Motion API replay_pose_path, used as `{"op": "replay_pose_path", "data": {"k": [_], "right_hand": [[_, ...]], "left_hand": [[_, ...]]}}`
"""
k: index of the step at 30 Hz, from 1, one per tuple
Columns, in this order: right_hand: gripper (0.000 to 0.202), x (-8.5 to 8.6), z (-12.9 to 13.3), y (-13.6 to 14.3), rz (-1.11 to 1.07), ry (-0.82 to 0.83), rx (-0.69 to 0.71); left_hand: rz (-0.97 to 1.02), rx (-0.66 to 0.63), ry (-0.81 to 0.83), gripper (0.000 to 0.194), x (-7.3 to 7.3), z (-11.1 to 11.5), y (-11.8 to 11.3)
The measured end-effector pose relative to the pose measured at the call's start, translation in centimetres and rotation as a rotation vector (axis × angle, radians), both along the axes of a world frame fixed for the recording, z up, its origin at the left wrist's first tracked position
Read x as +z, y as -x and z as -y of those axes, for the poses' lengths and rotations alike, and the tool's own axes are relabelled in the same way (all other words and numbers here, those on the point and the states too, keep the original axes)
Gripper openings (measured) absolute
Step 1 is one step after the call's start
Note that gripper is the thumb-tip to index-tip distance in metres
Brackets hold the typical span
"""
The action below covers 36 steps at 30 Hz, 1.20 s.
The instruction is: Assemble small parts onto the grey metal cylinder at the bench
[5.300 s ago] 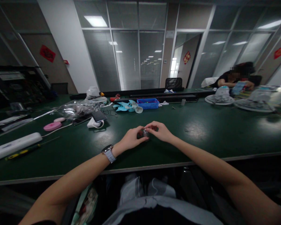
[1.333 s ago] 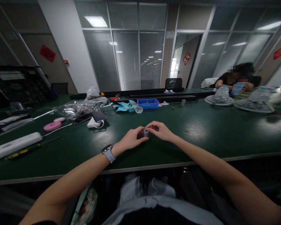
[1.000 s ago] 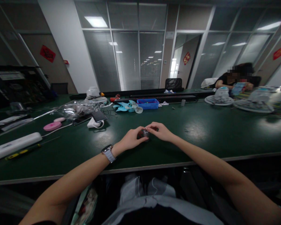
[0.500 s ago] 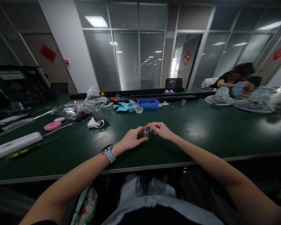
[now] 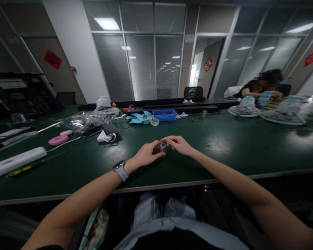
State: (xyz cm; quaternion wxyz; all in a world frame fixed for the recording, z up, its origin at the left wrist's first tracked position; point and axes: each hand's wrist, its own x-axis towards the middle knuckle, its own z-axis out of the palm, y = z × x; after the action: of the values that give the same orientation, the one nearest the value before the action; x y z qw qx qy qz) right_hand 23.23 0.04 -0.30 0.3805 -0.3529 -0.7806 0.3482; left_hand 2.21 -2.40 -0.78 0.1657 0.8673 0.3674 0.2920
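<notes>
A small grey metal cylinder (image 5: 163, 148) stands upright on the green table in front of me, with a small raised part at the middle of its top. My left hand (image 5: 146, 153), wearing a watch at the wrist, is closed around its side between thumb and fingers. Just right of the cylinder, my right hand (image 5: 182, 145) has its thumb and index finger pinched together by the top rim. A tiny bright spot shows at those fingertips; whatever they hold is too small to name. Dark reddish material, partly hidden, lies behind my left thumb.
Beyond my hands lie a blue bin (image 5: 165, 115), a light-blue fan blade (image 5: 141, 118) and a white adapter (image 5: 104, 136). A power strip (image 5: 18, 161), a yellow screwdriver (image 5: 24, 170) and pink discs (image 5: 58, 140) are leftward. Fan bodies (image 5: 246, 107) and a co-worker (image 5: 253, 88) are far right.
My right fingertips have shifted very slightly left above the cylinder's rim. My left hand and the cylinder stay in place.
</notes>
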Motion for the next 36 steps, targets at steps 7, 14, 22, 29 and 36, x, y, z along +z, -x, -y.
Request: {"op": "replay_pose_path", "data": {"k": [7,14,22,29,36], "right_hand": [[0.051,0.1,0.0,0.0,0.01,-0.051,-0.075],[0.048,0.3,0.1,0.0,-0.021,-0.063,-0.094],[0.038,0.3,0.7,0.2,0.09,-0.119,-0.047],[0.033,0.7,0.8,0.2,0.039,-0.26,-0.126],[0.029,-0.3,-1.1,-1.3,0.227,-0.237,-0.173]], "left_hand": [[-0.002,-0.007,0.008,0.045,0.1,0.1,0.0],[0.015,-0.004,0.023,0.044,0.2,0.2,-0.2],[0.017,-0.019,0.002,0.04,0.3,0.3,0.0],[-0.002,0.009,0.008,0.044,0.3,0.3,-0.1],[-0.046,0.078,-0.066,0.04,0.0,0.3,-0.2]]}}
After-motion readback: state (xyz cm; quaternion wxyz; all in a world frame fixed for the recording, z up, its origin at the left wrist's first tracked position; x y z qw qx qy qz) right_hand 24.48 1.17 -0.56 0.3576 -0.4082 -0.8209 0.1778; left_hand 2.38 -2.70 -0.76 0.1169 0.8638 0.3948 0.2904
